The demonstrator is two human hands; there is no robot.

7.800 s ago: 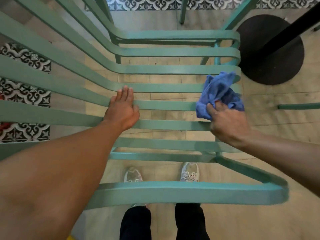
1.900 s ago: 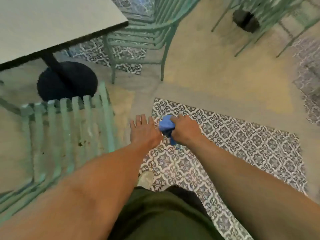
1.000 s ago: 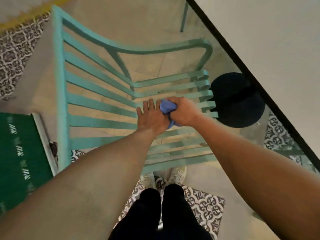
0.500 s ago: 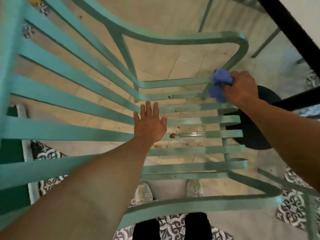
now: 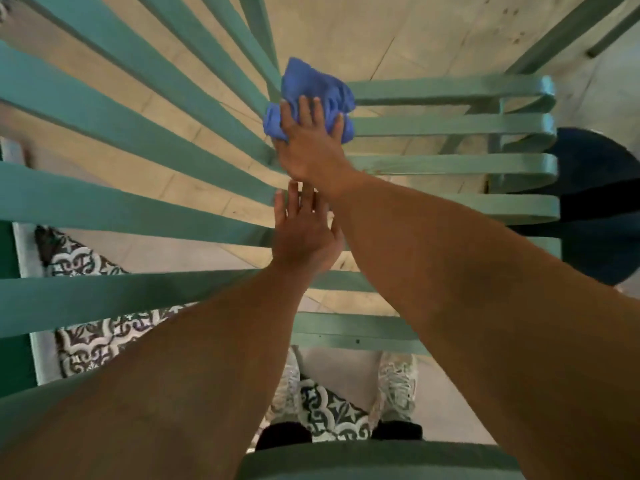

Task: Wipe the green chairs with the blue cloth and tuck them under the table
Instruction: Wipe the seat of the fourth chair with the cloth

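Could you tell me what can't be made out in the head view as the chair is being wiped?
- Blue cloth: its near part is covered by the right hand pressing on it.
- Green chair: its legs and backrest run past the frame edges.
- Seat slats under the left hand and both forearms: hidden.
- Round dark base: cut off by the right edge; no tabletop shows.
- Shoes: partly behind the slats.

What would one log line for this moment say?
step: wiping green chair slats | right hand: presses blue cloth | left hand: open over seat
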